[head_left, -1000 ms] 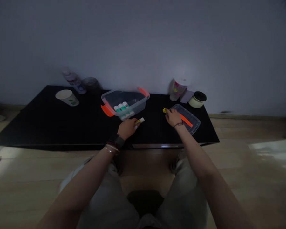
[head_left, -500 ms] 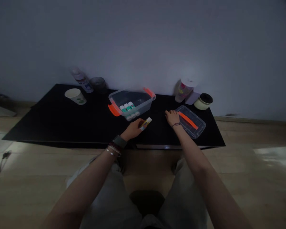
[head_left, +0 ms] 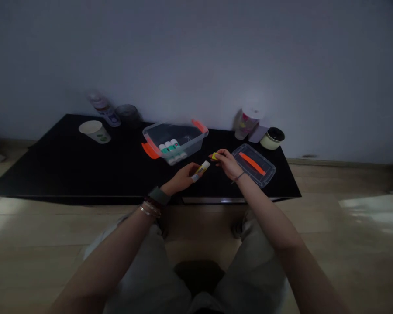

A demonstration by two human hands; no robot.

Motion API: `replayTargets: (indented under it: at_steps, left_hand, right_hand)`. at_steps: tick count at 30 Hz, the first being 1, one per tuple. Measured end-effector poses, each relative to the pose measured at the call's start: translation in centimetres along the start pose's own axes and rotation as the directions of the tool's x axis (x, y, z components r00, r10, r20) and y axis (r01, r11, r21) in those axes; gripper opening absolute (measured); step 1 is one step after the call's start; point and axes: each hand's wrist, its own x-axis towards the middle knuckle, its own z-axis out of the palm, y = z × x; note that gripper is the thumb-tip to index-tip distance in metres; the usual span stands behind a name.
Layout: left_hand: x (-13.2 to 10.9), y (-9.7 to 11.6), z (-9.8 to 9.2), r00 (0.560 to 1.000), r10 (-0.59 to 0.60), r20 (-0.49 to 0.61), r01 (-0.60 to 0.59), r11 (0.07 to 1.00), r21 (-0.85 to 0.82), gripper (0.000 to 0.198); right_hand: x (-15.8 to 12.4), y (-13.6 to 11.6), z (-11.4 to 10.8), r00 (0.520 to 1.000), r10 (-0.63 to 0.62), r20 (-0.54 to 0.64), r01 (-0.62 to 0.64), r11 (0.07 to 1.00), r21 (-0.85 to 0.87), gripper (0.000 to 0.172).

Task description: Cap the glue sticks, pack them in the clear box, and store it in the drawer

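My left hand (head_left: 182, 176) is closed around a yellow glue stick (head_left: 201, 169), whose white end points up and to the right. Between the fingertips of my right hand (head_left: 227, 163) is a small yellow cap (head_left: 215, 156), held just beyond the glue stick and apart from it. Behind my left hand stands a clear plastic box (head_left: 191, 148) with orange latches. Several glue sticks (head_left: 170, 148) with white caps and green labels lie inside it. A clear lid (head_left: 265, 168) with an orange handle lies flat beside my right wrist.
On the black table (head_left: 52, 170), a paper cup (head_left: 96, 132), a spray bottle (head_left: 105, 111) and a dark bowl (head_left: 129, 115) stand at the left. A clear cup (head_left: 246, 124), a pale box (head_left: 258, 133) and a cream jar (head_left: 271, 139) are at the back right, near the wall.
My right hand has lifted off the table beside the lid and moved left toward the glue stick. The yellow cap now shows in its fingers. The whole view has shifted slightly.
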Motion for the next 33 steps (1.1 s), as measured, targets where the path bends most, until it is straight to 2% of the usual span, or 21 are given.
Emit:
replayTargets:
  at_steps: [3,8,13,17,23,27,33]
  left_hand:
    - [-0.3,0.7,0.4,0.999,-0.013,0.044,0.016,0.997,-0.076,0.054]
    - [-0.7,1.9,0.7,0.996,-0.036,0.077,0.051,0.976,-0.211,0.057]
    - [-1.3,3.3,0.7,0.986,-0.107,0.128,0.142,0.943,-0.300,0.059]
    - [-1.9,4.3,0.8,0.972,-0.170,0.161,0.219,0.905,-0.364,0.049]
    - [-2.0,5.3,1.2,0.974,-0.135,0.182,0.205,0.865,-0.458,0.037]
    - [-2.3,6.1,1.2,0.961,-0.122,0.247,0.226,0.863,-0.452,0.043]
    - [-2.8,6.8,0.8,0.938,-0.034,0.345,0.184,0.892,-0.412,0.052]
  right_hand:
    - [-1.1,-0.2,0.1,0.998,-0.003,0.059,0.000,0.999,0.049,0.034]
    - [-2.7,-1.0,0.6,0.988,-0.031,0.154,0.035,0.999,-0.021,0.037]
    - [-3.7,-1.8,0.5,0.971,-0.126,0.204,0.158,0.976,-0.152,0.035]
    - [-3.9,-1.6,0.1,0.950,-0.214,0.228,0.274,0.920,-0.279,0.032]
    - [-4.9,-2.7,-0.5,0.922,-0.283,0.263,0.384,0.751,-0.537,0.033]
    - [-5.6,-3.9,-0.7,0.898,-0.323,0.300,0.439,0.588,-0.680,0.042]
    - [-6.0,-4.1,-0.6,0.841,-0.357,0.406,0.529,0.392,-0.752,0.050]
